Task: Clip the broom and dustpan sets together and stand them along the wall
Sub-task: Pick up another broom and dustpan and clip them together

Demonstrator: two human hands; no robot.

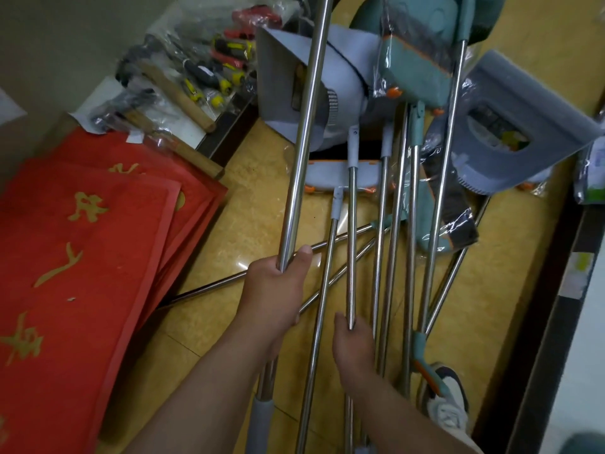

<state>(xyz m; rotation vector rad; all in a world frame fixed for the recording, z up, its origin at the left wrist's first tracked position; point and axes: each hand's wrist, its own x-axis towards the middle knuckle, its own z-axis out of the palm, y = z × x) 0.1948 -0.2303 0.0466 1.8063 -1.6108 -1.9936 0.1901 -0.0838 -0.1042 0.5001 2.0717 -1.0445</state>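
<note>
Now | left hand (278, 290) grips thick pole (304, 126) | right hand (353, 345) grips thin pole (352, 240)

lit softly and fairly brightly from overhead, with a small white glare spot on the glossy yellow floor (240, 264) and long bright streaks down the steel poles (296, 178). glinting in patches on the plastic wrap (455, 224) near the floor's far edge, yet casting only faint, blurred shadows under the red mats (82, 257). bowed by the wide lens toward the frame edges, soft and smeared in the corners, dimmest at the upper left.
</note>
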